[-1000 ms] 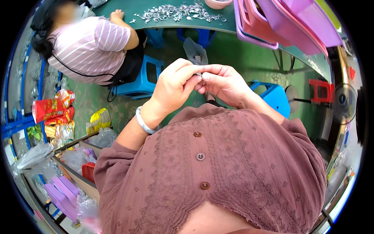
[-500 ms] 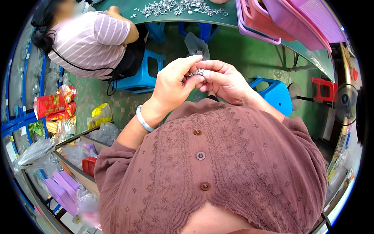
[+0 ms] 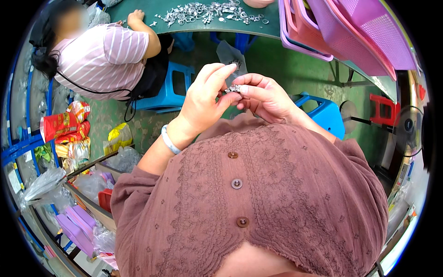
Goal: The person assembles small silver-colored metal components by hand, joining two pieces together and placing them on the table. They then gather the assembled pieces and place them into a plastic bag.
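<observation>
My left hand, with a pale bangle on its wrist, and my right hand meet in front of my chest. Between their fingertips is a small silvery metal piece with a knobbly surface; its exact kind is too small to make out. The right thumb and fingers pinch it. My left thumb rests against its near side, while the upper left fingers arch above it, partly apart from the right ones. Beyond the hands is a translucent plastic bag.
Many silvery rings and small parts lie on the green table. A person in a striped shirt sits at its left, on a blue stool. Pink and purple baskets, another blue stool and a fan are at right.
My left upper fingers have lifted and spread from the right fingertips, showing more of the metal piece. The view has shifted slightly, and the seated person's arm shows further along the table edge.
</observation>
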Motion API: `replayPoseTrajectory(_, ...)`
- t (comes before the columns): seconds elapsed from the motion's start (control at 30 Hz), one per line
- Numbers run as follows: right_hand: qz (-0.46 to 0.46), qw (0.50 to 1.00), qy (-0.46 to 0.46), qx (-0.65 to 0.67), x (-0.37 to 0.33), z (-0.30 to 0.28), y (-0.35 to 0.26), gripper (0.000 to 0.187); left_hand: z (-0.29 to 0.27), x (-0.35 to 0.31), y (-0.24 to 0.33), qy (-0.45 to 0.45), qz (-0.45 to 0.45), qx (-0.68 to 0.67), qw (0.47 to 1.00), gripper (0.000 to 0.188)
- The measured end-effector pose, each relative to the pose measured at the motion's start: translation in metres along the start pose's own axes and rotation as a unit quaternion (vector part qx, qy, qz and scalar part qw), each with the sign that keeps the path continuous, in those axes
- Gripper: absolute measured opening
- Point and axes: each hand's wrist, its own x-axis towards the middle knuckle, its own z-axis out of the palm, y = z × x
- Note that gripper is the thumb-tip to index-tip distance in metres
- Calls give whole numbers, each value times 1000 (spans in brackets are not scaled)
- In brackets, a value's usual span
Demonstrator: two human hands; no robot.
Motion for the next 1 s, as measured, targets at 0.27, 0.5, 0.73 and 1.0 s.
replayPoseTrajectory(0.27, -19, 999, -31, 19, 15, -5, -17, 18, -2, 11, -8, 12, -62, -87, 994, 33)
replayPoseTrajectory(0.5, -46, 998, -40, 24, 26, -10, -26, 18, 7, 11, -16, 48, -162, -286, 943, 22)
replayPoseTrajectory(0.73, -62, 996, -58, 0, 30, -21, -44, 17, 23, 17, -25, 112, -171, -358, 911, 34)
replayPoseTrajectory(1.0, -71, 995, -69, -30, 43, -36, -66, 17, 42, 42, -28, 161, -63, -195, 966, 47)
